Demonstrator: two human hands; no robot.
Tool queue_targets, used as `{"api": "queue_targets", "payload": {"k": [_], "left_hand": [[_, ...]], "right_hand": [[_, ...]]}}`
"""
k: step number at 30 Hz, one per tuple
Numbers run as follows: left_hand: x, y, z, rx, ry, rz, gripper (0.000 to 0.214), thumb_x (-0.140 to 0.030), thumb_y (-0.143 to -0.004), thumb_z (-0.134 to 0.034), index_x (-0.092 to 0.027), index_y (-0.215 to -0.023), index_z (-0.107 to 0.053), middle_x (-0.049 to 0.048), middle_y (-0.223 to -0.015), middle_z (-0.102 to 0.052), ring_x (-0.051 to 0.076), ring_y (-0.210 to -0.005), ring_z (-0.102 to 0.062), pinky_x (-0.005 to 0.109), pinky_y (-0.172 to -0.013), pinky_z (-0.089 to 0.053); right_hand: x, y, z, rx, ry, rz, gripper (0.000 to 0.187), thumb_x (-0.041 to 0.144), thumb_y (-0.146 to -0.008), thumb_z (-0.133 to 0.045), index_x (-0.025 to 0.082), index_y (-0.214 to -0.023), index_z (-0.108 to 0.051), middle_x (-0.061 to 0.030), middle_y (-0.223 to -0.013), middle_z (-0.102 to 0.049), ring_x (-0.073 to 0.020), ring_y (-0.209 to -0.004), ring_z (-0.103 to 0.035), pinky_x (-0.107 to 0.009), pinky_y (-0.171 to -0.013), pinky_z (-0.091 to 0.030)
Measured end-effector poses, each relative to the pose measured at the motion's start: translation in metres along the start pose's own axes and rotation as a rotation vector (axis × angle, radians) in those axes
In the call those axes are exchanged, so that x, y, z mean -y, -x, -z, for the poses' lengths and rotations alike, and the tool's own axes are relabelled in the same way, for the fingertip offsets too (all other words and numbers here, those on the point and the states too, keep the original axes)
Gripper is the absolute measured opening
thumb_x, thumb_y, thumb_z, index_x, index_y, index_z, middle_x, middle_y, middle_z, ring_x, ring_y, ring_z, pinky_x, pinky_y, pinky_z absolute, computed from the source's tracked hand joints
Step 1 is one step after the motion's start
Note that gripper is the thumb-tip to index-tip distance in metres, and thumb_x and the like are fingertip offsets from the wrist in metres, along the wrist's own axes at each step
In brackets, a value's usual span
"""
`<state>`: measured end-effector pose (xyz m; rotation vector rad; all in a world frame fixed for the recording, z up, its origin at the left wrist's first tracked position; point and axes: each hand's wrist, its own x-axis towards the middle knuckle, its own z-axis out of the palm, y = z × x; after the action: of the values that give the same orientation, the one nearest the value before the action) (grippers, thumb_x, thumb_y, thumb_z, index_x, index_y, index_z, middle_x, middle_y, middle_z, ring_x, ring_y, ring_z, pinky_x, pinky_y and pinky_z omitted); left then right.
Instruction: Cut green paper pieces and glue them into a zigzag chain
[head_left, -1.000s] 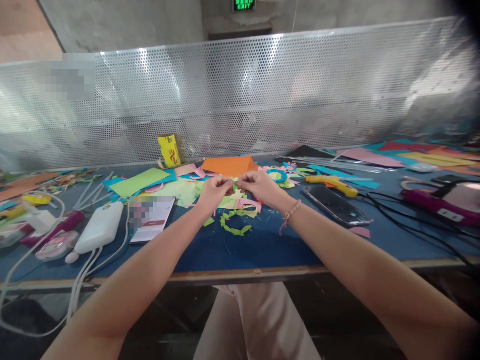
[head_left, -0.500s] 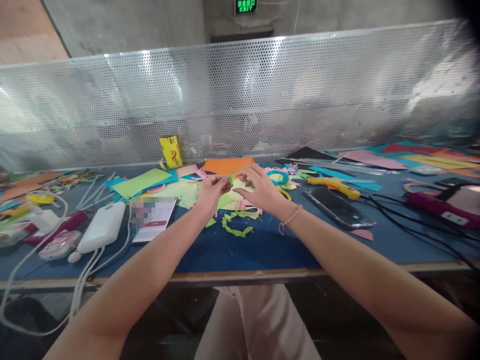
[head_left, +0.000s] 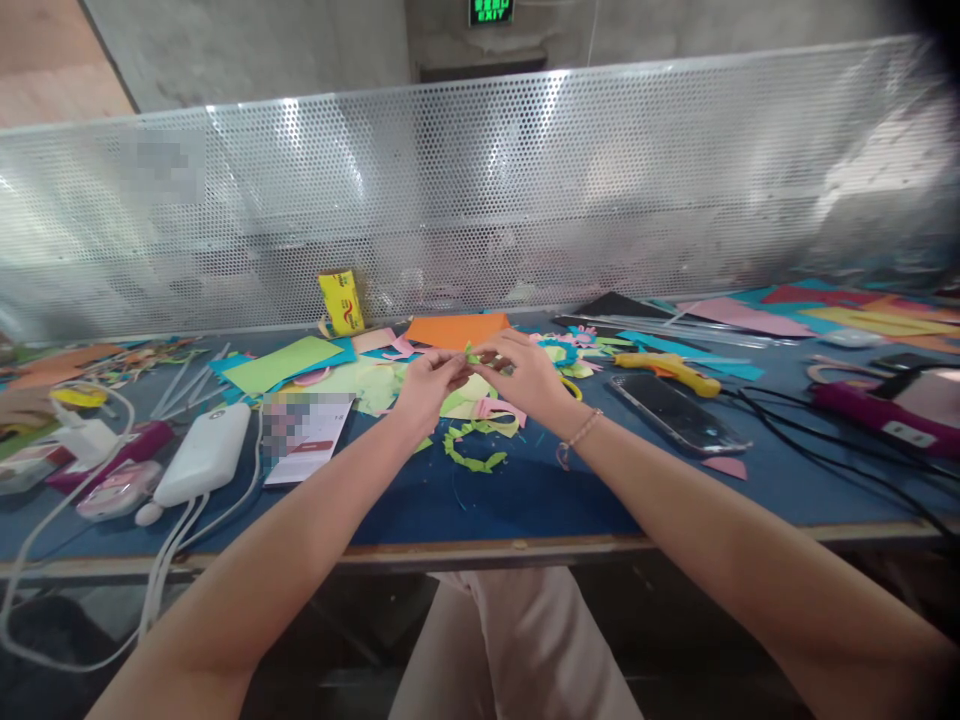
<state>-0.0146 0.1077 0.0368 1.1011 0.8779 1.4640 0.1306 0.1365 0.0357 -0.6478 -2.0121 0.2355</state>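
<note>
White cable: a cable (head_left: 75, 668) loops past the front edge at the far left of the blue desk (head_left: 495, 507).
Charging corner: a white plug (head_left: 88, 441) stands by a purple power strip (head_left: 150, 442), with a pink case (head_left: 120, 491) in front.
Power bank: a white power bank (head_left: 204, 456) lies just right of the case, cables at its near end.
Lit phone: a phone (head_left: 321, 447) with its screen on, partly pixelated, is next along.
Green sheet: a light green sheet (head_left: 281, 365) lies over blue paper behind the phone.
Yellow packet: a yellow packet (head_left: 341, 303) stands near the perforated metal panel (head_left: 450, 190).
Left hand: the left hand (head_left: 429, 388) is closed to a pinch, thumb and fingertips on a small green paper piece (head_left: 471, 352).
Green piece: at the meeting fingertips, in front of an orange sheet (head_left: 450, 330), mostly hidden.
Green curl: a crimped green paper curl (head_left: 480, 464) lies on the near side of the hands.
Right hand: the right hand (head_left: 527, 372) is partly curled, fingertips at the green piece; whether it grips too, I cannot tell.
Glue gun: a yellow glue gun (head_left: 667, 371) lies behind a dark-screened phone (head_left: 675, 412).
Right end: a second purple power strip (head_left: 874, 415) sits among black cables (head_left: 806, 443).
</note>
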Motion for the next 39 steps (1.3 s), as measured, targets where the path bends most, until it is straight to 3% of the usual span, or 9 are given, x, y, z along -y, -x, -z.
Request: {"api": "queue_targets", "payload": {"k": [10,15,22,39], "left_hand": [[0.009,-0.009,0.009,0.028,-0.137,-0.127,0.014,-0.025,-0.068,-0.066,-0.012,-0.073,-0.063,0.0003,-0.066,-0.061,0.008,-0.063,-0.057,0.025,-0.071,-0.046],[0.007,-0.005,0.004,0.017,-0.090,-0.092,0.011,-0.022,-0.069,-0.066,-0.012,-0.073,-0.063,0.0015,-0.067,-0.064,0.010,-0.067,-0.061,0.028,-0.076,-0.047],[0.003,0.002,-0.001,0.053,0.026,0.005,0.007,-0.018,-0.068,-0.067,-0.013,-0.070,-0.062,0.0025,-0.069,-0.065,0.011,-0.072,-0.063,0.030,-0.082,-0.046],[0.006,0.004,-0.004,0.056,-0.202,-0.114,0.007,-0.020,-0.067,-0.062,-0.015,-0.064,-0.065,0.0029,-0.069,-0.066,0.012,-0.069,-0.061,0.029,-0.075,-0.047]], "right_hand": [[-0.001,-0.003,0.004,0.033,-0.218,-0.225,0.019,0.035,-0.069,-0.068,0.018,-0.077,-0.063,-0.0038,-0.084,-0.058,-0.0137,-0.077,-0.057,-0.029,-0.068,-0.050],[-0.004,-0.004,0.003,0.014,-0.180,-0.211,0.017,0.035,-0.075,-0.061,0.018,-0.074,-0.062,-0.0034,-0.078,-0.060,-0.0131,-0.073,-0.056,-0.029,-0.067,-0.047],[0.002,-0.004,-0.001,-0.065,-0.203,-0.309,0.025,0.042,-0.076,-0.058,0.018,-0.071,-0.056,-0.0023,-0.068,-0.059,-0.0126,-0.062,-0.054,-0.028,-0.060,-0.044],[0.008,-0.002,-0.005,-0.129,-0.195,-0.335,0.017,0.034,-0.079,-0.054,0.020,-0.070,-0.053,-0.0017,-0.067,-0.060,-0.0135,-0.061,-0.056,-0.028,-0.057,-0.043]]}}
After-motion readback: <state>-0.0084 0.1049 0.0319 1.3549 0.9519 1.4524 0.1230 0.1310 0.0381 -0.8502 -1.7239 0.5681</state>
